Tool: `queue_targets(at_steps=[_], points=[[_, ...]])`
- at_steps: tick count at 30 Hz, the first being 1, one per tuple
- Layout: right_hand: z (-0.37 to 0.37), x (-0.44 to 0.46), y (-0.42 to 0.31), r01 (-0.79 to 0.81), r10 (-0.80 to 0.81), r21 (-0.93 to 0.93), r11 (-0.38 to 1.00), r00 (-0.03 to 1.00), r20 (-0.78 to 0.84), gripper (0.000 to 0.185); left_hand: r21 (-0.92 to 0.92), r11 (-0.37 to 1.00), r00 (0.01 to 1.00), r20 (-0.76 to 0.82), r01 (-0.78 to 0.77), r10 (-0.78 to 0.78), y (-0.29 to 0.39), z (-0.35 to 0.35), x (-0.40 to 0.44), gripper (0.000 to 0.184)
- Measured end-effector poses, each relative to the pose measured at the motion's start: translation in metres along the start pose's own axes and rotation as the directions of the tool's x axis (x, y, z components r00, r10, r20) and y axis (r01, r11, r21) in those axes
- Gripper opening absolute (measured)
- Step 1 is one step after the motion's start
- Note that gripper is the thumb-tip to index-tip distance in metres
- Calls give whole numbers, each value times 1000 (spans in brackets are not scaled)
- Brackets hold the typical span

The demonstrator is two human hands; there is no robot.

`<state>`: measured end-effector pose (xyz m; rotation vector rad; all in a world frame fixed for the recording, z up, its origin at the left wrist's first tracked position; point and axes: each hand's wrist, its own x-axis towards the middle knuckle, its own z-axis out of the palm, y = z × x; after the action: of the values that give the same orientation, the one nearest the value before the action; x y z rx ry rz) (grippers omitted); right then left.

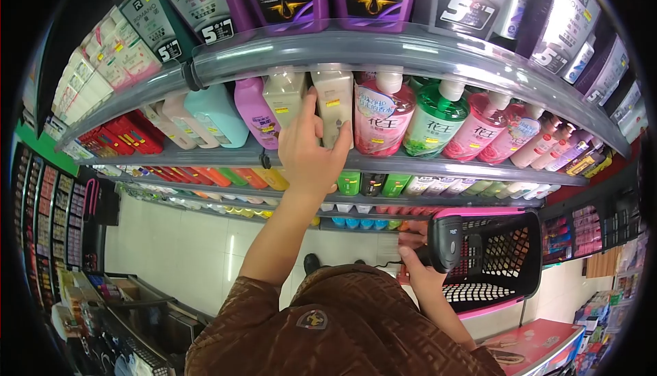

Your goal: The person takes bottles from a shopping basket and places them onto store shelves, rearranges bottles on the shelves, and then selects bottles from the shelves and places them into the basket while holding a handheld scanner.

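Note:
My left hand (309,150) reaches up to the middle shelf, fingers apart. Its index finger and thumb are at a beige bottle (333,105) with a yellow price tag; I cannot tell how firmly they touch it. A similar pale bottle (284,96) stands just to the left, partly behind the hand. Low on the right, my right hand (423,277) is closed around a black handheld barcode scanner (446,242). A dark cable runs left from near that hand. Some fingers are blurred.
Pump bottles (383,116) stand right of the beige bottle, a purple bottle (256,112) to the left. The curved upper shelf edge (383,47) overhangs them. A black basket cart (503,253) with pink trim stands at right. Tiled floor (171,232) lies below.

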<state>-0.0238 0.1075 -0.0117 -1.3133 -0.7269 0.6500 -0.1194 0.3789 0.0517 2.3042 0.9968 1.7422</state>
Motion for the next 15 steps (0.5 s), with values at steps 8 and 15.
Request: queue_targets(at_steps=[8, 15], points=[[-5, -2, -1, -11, 11, -12, 1000, 1000, -2, 45, -252, 941, 974, 65, 227, -218, -5, -15, -11, 61], [13, 3, -4, -32, 33, -20, 999, 999, 21, 44, -195, 979, 991, 106, -60, 81, -3, -54, 2, 41]])
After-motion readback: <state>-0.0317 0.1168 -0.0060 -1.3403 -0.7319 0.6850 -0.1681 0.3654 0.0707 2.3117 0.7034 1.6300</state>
